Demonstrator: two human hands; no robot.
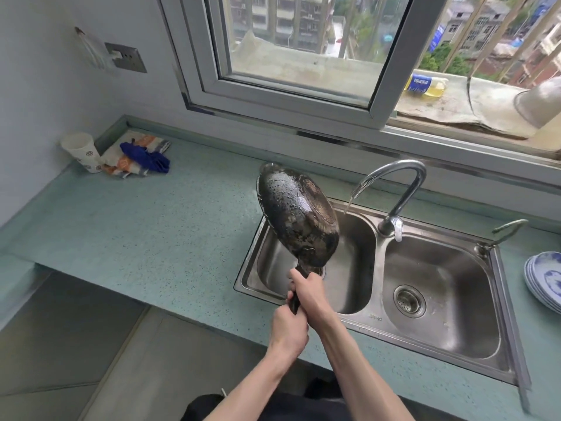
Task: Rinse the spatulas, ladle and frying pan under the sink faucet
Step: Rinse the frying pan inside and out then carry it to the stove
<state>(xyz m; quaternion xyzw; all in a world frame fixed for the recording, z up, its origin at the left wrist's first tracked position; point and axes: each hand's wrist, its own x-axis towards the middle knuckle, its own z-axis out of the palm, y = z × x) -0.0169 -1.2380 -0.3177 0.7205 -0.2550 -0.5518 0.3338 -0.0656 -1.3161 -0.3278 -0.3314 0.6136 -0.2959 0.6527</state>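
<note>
Frying pan (299, 218) at frame centre, tilted underside-up over left sink basin (358, 287). Both hands wrap its handle: left hand (287, 329) lower, right hand (308, 294) above. Faucet (394, 183) running just right of it. Step: pan rinse or drain. Next, probably: swing rim into stream.

Inside of blackened round frying pan (299, 218) turned away, unseen. Black pan handle (295, 302) mostly covered by right hand (309, 294) and left hand (288, 328). Left basin drain hidden behind pan. Stack of blue-and-white plates (545, 279) cut by right edge. Grey metal vessel (538, 101) on outer ledge cropped, kind unclear.
</note>
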